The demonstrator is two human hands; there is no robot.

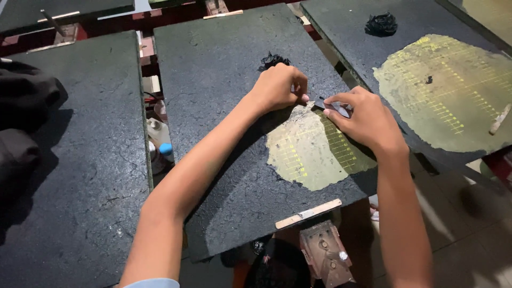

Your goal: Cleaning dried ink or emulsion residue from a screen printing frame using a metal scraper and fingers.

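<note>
My left hand [280, 85] rests with curled fingers on the black coating of the middle board [213, 80], pinching at the coating's edge beside a bared yellowish patch [309, 152] with grid marks. My right hand [365, 120] grips a small flat scraper blade [330, 105], its tip pressed to the board where the black layer meets the bared patch. The two hands almost touch. A small clump of scraped black material [273, 60] lies just beyond my left hand.
A similar board [341, 32] at right shows a larger yellowish patch [453, 90], a black clump [381, 24] and a stick [500, 118]. Another black board [80, 160] lies left, dark cloth [24, 106] on it. A wooden strip [308, 213] edges the middle board.
</note>
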